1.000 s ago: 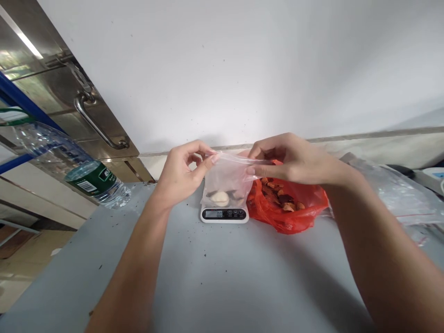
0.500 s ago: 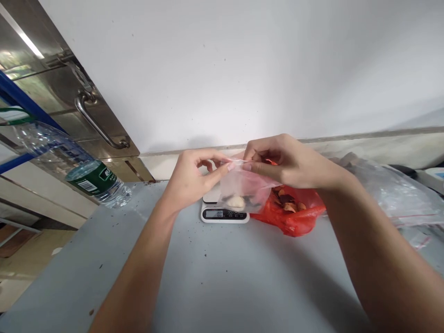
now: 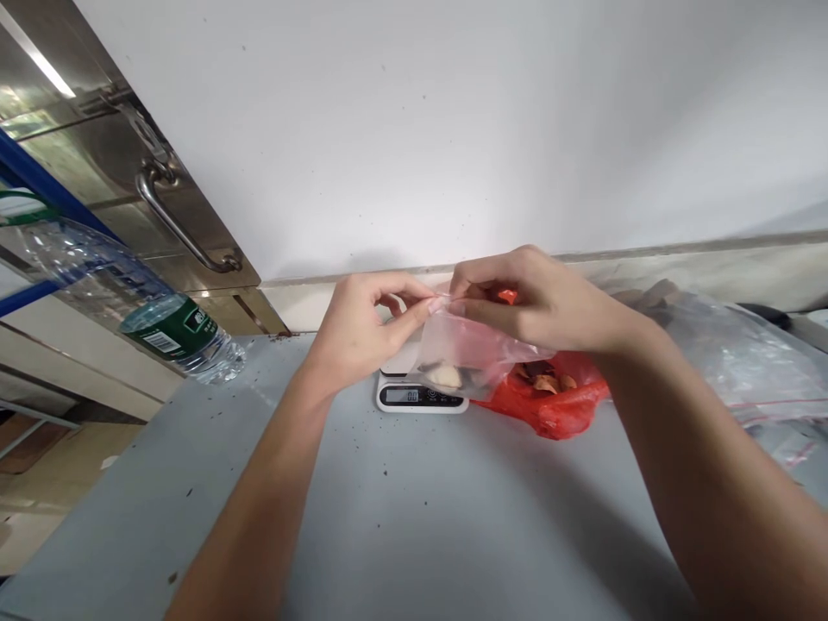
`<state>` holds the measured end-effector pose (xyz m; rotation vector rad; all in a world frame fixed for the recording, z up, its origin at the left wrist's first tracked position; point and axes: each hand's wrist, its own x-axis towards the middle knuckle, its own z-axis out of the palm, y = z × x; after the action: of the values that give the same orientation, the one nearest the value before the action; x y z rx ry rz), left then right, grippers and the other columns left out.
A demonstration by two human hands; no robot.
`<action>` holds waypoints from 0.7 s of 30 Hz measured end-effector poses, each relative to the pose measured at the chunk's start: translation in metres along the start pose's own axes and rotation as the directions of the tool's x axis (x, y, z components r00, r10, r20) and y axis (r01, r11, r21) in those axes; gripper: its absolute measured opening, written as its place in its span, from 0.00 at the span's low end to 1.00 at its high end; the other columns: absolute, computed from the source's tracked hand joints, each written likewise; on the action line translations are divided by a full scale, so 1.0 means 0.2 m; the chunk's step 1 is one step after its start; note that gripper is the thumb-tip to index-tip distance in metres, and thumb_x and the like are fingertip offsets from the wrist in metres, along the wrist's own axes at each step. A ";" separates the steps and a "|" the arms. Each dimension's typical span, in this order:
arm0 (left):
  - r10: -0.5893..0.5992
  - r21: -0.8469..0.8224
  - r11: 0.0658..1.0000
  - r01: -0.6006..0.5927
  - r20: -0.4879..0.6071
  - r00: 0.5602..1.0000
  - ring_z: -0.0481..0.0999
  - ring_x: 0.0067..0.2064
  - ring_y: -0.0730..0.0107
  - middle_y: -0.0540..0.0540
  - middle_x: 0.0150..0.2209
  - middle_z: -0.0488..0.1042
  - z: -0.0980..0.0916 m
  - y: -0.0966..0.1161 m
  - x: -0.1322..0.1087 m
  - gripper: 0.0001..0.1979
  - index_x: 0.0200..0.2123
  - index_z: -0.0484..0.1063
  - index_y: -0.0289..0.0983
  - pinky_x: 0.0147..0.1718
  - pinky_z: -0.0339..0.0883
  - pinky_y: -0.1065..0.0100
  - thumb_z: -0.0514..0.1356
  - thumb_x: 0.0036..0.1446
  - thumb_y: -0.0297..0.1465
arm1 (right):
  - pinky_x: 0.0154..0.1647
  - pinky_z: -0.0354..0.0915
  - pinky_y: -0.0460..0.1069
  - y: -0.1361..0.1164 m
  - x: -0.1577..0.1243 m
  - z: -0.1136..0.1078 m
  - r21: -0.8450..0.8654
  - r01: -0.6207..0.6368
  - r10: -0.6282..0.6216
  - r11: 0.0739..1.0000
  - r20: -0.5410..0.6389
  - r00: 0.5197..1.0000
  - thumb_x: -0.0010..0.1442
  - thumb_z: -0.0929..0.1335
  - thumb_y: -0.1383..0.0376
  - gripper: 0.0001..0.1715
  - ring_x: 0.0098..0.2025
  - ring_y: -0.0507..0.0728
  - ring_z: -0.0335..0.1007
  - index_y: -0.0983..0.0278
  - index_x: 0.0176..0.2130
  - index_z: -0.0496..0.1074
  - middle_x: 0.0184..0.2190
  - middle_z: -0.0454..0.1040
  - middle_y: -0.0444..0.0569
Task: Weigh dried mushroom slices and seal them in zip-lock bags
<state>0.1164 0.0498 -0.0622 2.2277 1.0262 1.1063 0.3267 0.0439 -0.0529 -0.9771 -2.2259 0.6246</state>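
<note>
Between my two hands hangs a small clear plastic bag [image 3: 475,349], with a pale piece and some dark pieces at its bottom. My left hand [image 3: 372,323] pinches the bag's top edge between thumb and fingers. Close beside it, my right hand [image 3: 517,297] pinches the same edge. Partly behind the bag is a white digital scale [image 3: 388,404] whose display reads 0.0. A red plastic bag [image 3: 560,418] lies open to the right of the scale, holding brown dried slices; my right hand and forearm cover part of it.
A large water bottle [image 3: 174,332] with a green label stands at the table's left side. Clear plastic bags [image 3: 730,354] are piled at the right. Behind the grey table [image 3: 453,517] rises a white wall [image 3: 414,129]. Dark crumbs dot the tabletop.
Both hands keep their pinch on the clear bag's top edge. The bag's bottom has shifted slightly to the right, and my fingertips are a little closer together.
</note>
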 end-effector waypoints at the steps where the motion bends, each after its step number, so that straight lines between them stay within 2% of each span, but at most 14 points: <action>1: 0.003 0.011 1.000 -0.003 -0.008 1.000 0.81 0.36 0.65 0.46 0.33 0.85 -0.01 0.00 0.00 0.08 0.33 0.84 0.40 0.37 0.74 0.66 0.65 0.61 0.34 | 0.25 0.50 0.49 0.00 0.00 0.00 0.012 -0.023 0.023 1.000 -0.017 1.000 0.63 0.68 0.60 0.16 0.21 0.50 0.50 0.60 0.25 0.66 0.17 0.58 0.37; 4: 0.005 0.035 0.999 -0.003 -0.064 0.998 0.81 0.37 0.64 0.46 0.35 0.85 -0.04 -0.01 0.00 0.08 0.33 0.83 0.39 0.37 0.74 0.67 0.65 0.62 0.34 | 0.26 0.54 0.50 0.00 -0.01 -0.02 0.045 -0.096 0.097 0.994 -0.010 0.995 0.63 0.70 0.56 0.19 0.23 0.52 0.55 0.60 0.24 0.66 0.18 0.63 0.40; 6: 0.005 0.028 1.000 -0.002 -0.093 0.996 0.81 0.38 0.64 0.45 0.35 0.84 -0.05 -0.02 0.00 0.08 0.33 0.82 0.38 0.38 0.74 0.67 0.65 0.61 0.34 | 0.28 0.55 0.51 0.01 -0.02 -0.03 0.051 -0.088 0.087 0.995 0.016 0.996 0.63 0.69 0.57 0.16 0.24 0.53 0.58 0.60 0.25 0.68 0.21 0.67 0.42; 11: 0.012 -0.048 0.999 -0.015 -0.060 0.998 0.81 0.39 0.64 0.45 0.36 0.84 -0.03 -0.04 0.00 0.08 0.33 0.81 0.38 0.38 0.74 0.67 0.65 0.61 0.35 | 0.27 0.52 0.50 0.02 -0.02 -0.04 0.050 0.004 -0.005 0.999 0.023 1.000 0.62 0.69 0.61 0.14 0.23 0.51 0.53 0.60 0.25 0.67 0.20 0.62 0.40; 14: 0.006 -0.053 0.999 -0.009 -0.053 0.999 0.81 0.38 0.63 0.45 0.35 0.84 -0.03 -0.06 0.00 0.09 0.32 0.81 0.38 0.37 0.75 0.66 0.67 0.59 0.37 | 0.25 0.50 0.50 0.02 -0.02 -0.03 0.083 -0.053 0.053 0.995 0.011 0.999 0.62 0.70 0.56 0.17 0.23 0.52 0.52 0.60 0.25 0.68 0.19 0.60 0.40; 17: 0.004 -0.047 0.999 -0.009 -0.096 0.995 0.81 0.37 0.64 0.45 0.33 0.84 -0.05 -0.08 0.00 0.08 0.29 0.80 0.38 0.36 0.74 0.66 0.67 0.57 0.36 | 0.26 0.53 0.52 0.02 -0.03 -0.05 0.070 -0.126 0.125 0.990 0.017 0.992 0.62 0.72 0.50 0.20 0.24 0.53 0.56 0.59 0.26 0.71 0.20 0.65 0.42; 21: -0.054 -0.051 0.998 0.048 -0.133 0.990 0.82 0.39 0.61 0.44 0.35 0.85 -0.08 -0.09 0.00 0.09 0.30 0.82 0.38 0.38 0.76 0.65 0.69 0.56 0.38 | 0.26 0.55 0.53 0.03 -0.04 -0.07 0.014 -0.094 0.094 0.995 0.020 0.995 0.62 0.71 0.52 0.18 0.23 0.54 0.58 0.59 0.26 0.71 0.20 0.67 0.44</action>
<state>0.0954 0.0628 -0.0644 2.1019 1.0937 1.2587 0.3426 0.0440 -0.0493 -1.0771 -2.1990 0.6948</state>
